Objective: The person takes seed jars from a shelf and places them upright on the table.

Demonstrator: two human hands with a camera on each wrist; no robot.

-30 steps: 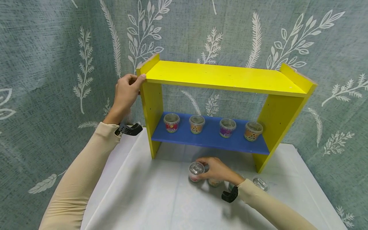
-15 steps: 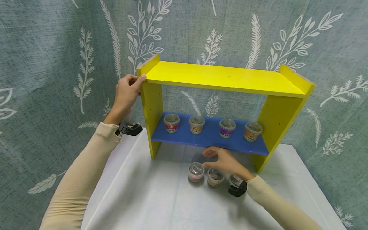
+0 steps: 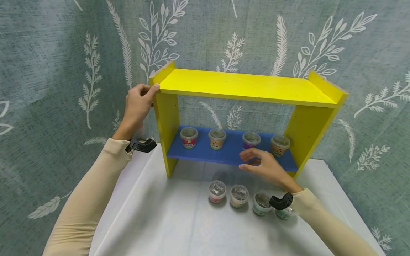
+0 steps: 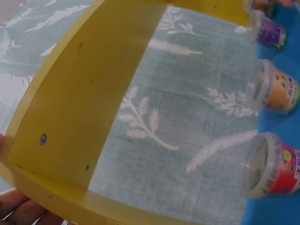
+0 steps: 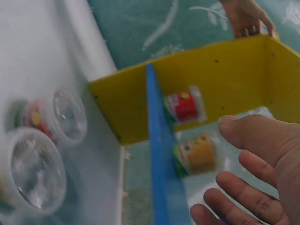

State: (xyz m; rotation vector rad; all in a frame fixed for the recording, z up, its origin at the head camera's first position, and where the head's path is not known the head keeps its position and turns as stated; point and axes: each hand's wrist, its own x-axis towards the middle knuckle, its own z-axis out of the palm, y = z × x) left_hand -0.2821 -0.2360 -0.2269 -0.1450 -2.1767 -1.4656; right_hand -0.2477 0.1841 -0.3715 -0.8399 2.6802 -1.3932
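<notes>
A yellow shelf unit (image 3: 250, 85) with a blue lower board (image 3: 205, 153) stands on the table. My left hand (image 3: 137, 103) grips its upper left corner, thumb at the front edge and fingers round the outer side. Lidded plastic cups stand in a row on the blue board: a red-labelled cup (image 3: 189, 137), an orange-labelled cup (image 3: 216, 138), a purple-labelled cup (image 3: 251, 140) and another orange-labelled cup (image 3: 279, 145). My right hand (image 3: 266, 167), holding nothing, hovers before the board with fingers loosely bent, its fingertips overlapping the purple-labelled cup's lower part in the head view.
On the white tablecloth (image 3: 179, 220) below the unit stands a second row: a red-labelled cup (image 3: 217, 192), another cup (image 3: 238, 196), a green-labelled cup (image 3: 262, 204) and one more cup (image 3: 285, 212) partly behind my right wrist. A patterned green cloth (image 3: 205, 42) hangs behind.
My right hand has let go of the red-labelled cup on the table and moved up and right to the blue board. My left hand keeps its grip on the corner.
</notes>
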